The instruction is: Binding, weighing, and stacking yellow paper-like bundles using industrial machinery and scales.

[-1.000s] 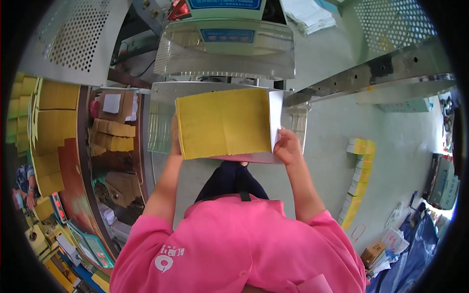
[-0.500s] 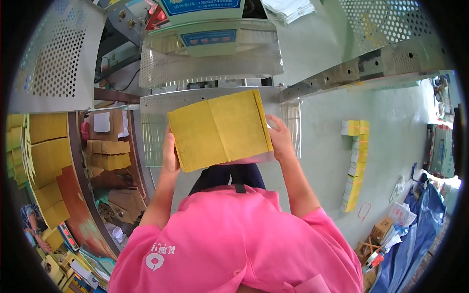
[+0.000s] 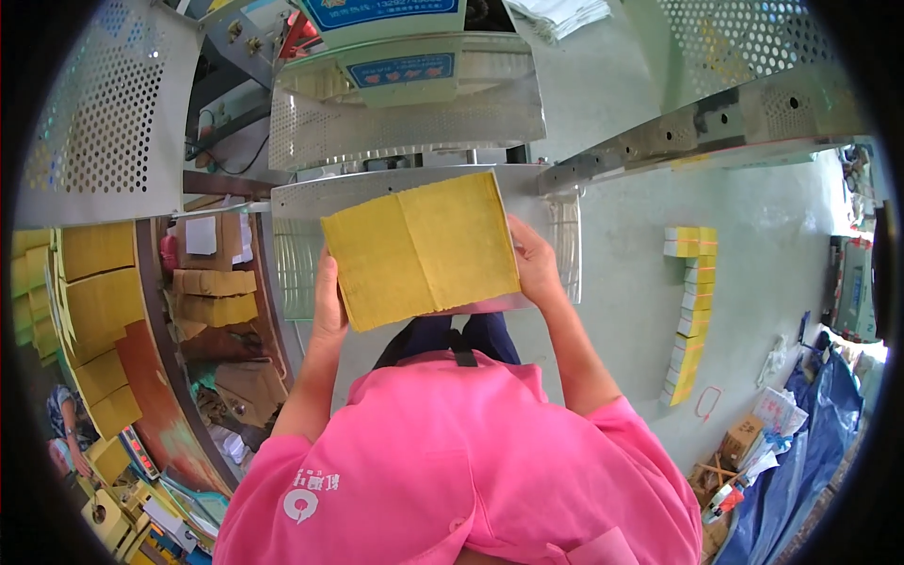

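Note:
A stack of yellow paper sheets (image 3: 424,250) with a crease down its middle is held up between my two hands, slightly tilted, its left edge lower. My left hand (image 3: 330,297) grips the left edge, its fingers mostly hidden underneath. At the right edge, my right hand (image 3: 535,259) is pressed against the side of the stack, with its fingertips partly hidden. Beneath the stack lies a shiny metal tray (image 3: 306,202) belonging to a machine; its middle is covered by the paper.
A metal hood panel (image 3: 405,122) rises ahead, with perforated panels (image 3: 104,122) at both sides. Yellow stacks (image 3: 102,306) stand on a shelf at left. Bundled yellow-and-white blocks (image 3: 692,325) line the floor at right, near a blue tarp (image 3: 800,461). Another person's arm (image 3: 75,443) shows far left.
My right hand's fingers have closed in along the right edge of the stack. The stack has shifted very slightly left, while my left hand keeps its hold.

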`<move>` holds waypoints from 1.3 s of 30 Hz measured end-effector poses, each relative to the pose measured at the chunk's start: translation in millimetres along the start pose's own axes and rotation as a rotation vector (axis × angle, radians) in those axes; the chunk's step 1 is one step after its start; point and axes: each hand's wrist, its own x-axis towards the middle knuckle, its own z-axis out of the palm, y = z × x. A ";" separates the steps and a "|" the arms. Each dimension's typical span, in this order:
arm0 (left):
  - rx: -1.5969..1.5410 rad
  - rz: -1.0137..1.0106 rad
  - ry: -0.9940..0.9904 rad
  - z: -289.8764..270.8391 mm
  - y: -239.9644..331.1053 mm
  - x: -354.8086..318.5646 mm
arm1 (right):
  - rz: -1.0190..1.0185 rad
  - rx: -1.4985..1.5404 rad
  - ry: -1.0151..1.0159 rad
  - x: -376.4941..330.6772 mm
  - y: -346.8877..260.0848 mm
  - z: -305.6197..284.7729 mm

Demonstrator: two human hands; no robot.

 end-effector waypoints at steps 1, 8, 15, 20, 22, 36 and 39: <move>-0.012 -0.014 0.017 1.6 1.0 -1.1 | 0.046 0.193 -0.055 0.2 0.6 0.7; 0.024 -0.031 0.040 3.8 2.8 -4.7 | 0.060 0.139 -0.134 0.9 -4.8 -11.1; 0.016 -0.043 0.063 4.3 2.6 -5.0 | 0.199 0.241 -0.171 -1.4 -17.7 -22.5; 0.020 -0.038 0.049 8.3 4.5 -3.7 | 0.173 0.273 -0.173 -2.3 -29.8 -26.2; -0.023 -0.043 0.047 4.2 1.1 -2.3 | 0.146 0.197 -0.219 -1.4 -30.5 -29.1; 0.006 -0.040 0.041 5.2 2.8 -2.6 | 0.254 0.182 -0.234 -2.0 -48.0 -34.6; 0.034 -0.029 0.054 4.4 3.8 -3.2 | 0.242 0.125 -0.238 -3.3 -51.8 -34.5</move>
